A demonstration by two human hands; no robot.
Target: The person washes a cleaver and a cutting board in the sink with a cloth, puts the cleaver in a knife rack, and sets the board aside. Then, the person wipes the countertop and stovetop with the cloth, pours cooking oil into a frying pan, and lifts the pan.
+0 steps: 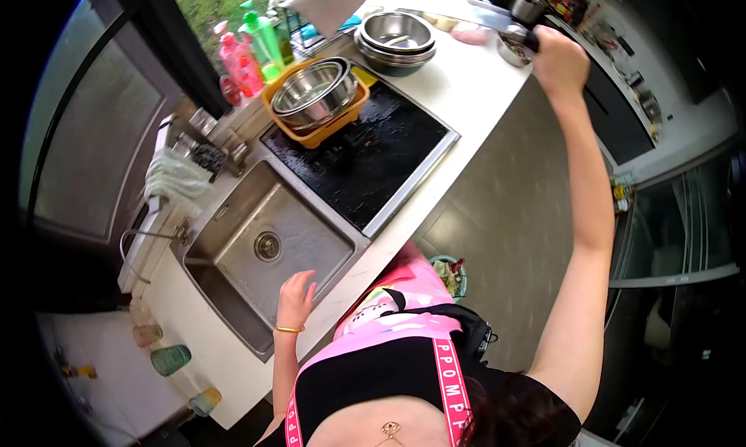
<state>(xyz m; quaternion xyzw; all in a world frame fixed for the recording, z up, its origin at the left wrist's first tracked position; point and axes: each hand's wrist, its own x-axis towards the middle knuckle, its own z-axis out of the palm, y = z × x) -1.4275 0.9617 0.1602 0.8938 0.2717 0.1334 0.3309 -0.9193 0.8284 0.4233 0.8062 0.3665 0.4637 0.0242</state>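
Observation:
My right hand (561, 65) is stretched far out over the end of the counter. Its fingers are wrapped round the dark handle of a kitchen knife (488, 17), whose wide blade points left over the worktop. Just below the blade sits a small metal bowl (513, 52) with bits of food in it, and a pinkish lump (469, 34) lies beside it. My left hand (295, 301), with a gold bangle at the wrist, hovers by the near edge of the steel sink (233, 249). Its fingers are apart and hold nothing.
An orange basin (320, 133) with metal bowls rests on the wet black cooktop (381, 167). Stacked bowls (396, 47) stand farther back. Pink (242, 66) and green (263, 43) bottles line the window. Glasses (171, 359) stand at left; a waste bin (449, 278) is on the floor.

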